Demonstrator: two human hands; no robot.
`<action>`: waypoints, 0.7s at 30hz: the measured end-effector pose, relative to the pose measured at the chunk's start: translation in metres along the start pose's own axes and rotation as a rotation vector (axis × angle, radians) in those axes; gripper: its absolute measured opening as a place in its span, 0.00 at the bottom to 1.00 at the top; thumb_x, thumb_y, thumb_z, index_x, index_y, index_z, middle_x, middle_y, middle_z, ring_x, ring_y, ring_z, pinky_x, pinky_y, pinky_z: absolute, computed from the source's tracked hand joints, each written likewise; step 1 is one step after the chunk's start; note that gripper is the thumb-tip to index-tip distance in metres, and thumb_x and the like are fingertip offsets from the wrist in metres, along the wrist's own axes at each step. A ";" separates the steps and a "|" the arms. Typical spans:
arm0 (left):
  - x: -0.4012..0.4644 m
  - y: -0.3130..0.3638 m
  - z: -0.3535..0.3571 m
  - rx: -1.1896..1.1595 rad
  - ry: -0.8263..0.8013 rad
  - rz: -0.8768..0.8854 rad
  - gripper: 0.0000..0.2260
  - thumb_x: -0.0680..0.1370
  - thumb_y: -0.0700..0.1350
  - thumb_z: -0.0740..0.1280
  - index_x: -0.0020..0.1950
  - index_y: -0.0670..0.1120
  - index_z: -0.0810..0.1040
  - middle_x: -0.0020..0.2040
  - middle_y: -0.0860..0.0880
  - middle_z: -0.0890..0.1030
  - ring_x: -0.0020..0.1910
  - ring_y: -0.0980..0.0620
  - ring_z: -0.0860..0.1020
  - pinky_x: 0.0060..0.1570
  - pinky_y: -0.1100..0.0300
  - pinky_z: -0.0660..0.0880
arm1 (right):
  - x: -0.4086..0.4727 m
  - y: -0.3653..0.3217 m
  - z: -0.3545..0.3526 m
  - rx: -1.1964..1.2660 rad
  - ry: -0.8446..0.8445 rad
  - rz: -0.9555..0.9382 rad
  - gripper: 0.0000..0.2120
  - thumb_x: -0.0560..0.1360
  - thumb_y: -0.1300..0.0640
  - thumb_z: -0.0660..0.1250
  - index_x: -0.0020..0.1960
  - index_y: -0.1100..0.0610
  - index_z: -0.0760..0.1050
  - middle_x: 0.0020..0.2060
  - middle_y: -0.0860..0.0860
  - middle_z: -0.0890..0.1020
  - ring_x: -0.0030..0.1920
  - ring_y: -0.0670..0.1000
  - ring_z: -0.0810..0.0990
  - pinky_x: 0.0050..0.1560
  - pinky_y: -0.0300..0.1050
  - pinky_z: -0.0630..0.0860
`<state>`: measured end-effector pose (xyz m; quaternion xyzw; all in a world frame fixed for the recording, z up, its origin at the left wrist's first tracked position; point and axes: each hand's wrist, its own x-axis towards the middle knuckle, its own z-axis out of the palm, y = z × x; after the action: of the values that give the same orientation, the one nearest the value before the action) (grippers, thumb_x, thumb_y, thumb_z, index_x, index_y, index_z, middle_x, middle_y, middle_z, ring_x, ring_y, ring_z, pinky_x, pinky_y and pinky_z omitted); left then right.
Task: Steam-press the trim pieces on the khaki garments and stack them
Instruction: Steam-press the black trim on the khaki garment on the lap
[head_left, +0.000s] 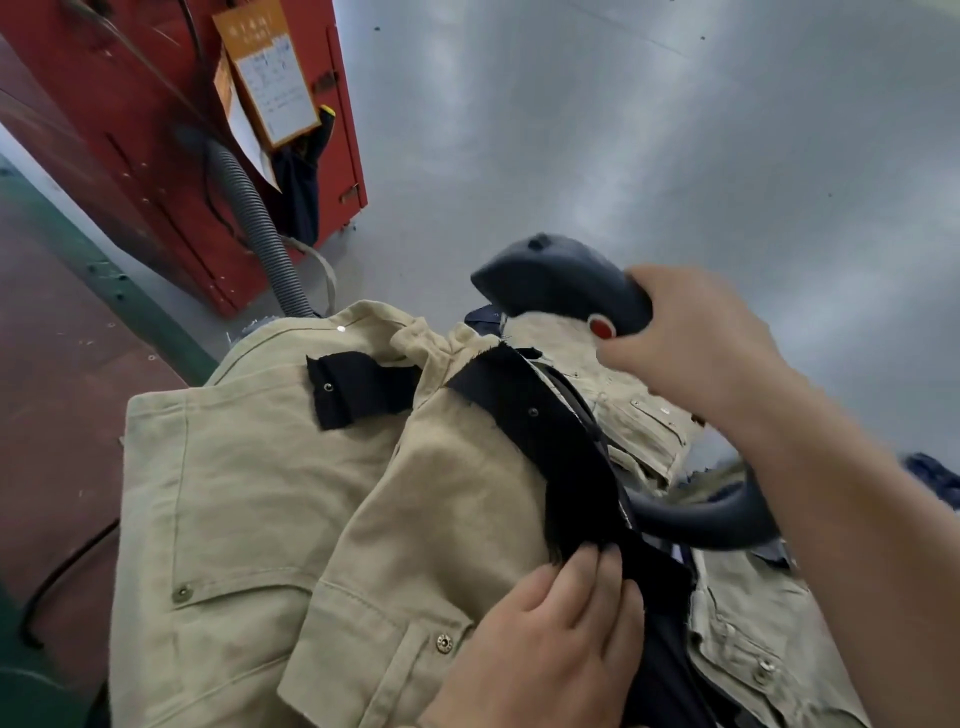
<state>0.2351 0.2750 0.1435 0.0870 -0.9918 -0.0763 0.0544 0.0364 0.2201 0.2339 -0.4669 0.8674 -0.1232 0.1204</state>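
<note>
Fingertips of the left hand (550, 644) are pressed together, flat on the near end of the long black fabric trim strip (540, 447), pinning it to the topmost khaki cotton garment (249, 499). Strip's long axis runs from those fingers up and away, slightly leftward, toward the collar. Right hand (691, 343), beyond and right of the left fingers, is curled round the handle of the dark blue-grey plastic steam iron (561, 286), held above the strip's far end; likely next a pass along that axis. A short black trim patch (353, 387) lies farther left. No containers are seen. Grey corrugated hose (260, 223) farthest back.
</note>
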 end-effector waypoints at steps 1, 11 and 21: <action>0.000 0.000 -0.002 -0.004 0.011 -0.003 0.16 0.79 0.49 0.57 0.54 0.53 0.83 0.58 0.50 0.82 0.58 0.55 0.79 0.51 0.65 0.76 | 0.006 -0.002 -0.004 0.039 0.010 -0.007 0.07 0.72 0.51 0.71 0.48 0.50 0.76 0.33 0.47 0.79 0.34 0.52 0.80 0.33 0.43 0.74; 0.005 -0.017 -0.019 -0.001 0.030 -0.197 0.33 0.73 0.67 0.50 0.61 0.47 0.81 0.65 0.44 0.76 0.65 0.47 0.74 0.58 0.55 0.75 | -0.062 0.053 -0.042 0.055 -0.033 -0.015 0.17 0.57 0.38 0.65 0.44 0.42 0.75 0.25 0.45 0.79 0.19 0.46 0.75 0.21 0.41 0.74; 0.007 -0.028 -0.059 -0.133 0.579 -0.357 0.06 0.67 0.49 0.69 0.34 0.48 0.74 0.36 0.50 0.75 0.36 0.47 0.75 0.40 0.53 0.66 | -0.113 0.098 -0.028 -0.152 -0.233 0.121 0.20 0.58 0.39 0.67 0.48 0.44 0.74 0.30 0.39 0.79 0.24 0.43 0.76 0.29 0.38 0.77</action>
<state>0.2395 0.2382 0.1976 0.2734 -0.8972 -0.1215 0.3249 0.0113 0.3696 0.2385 -0.4325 0.8810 0.0050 0.1917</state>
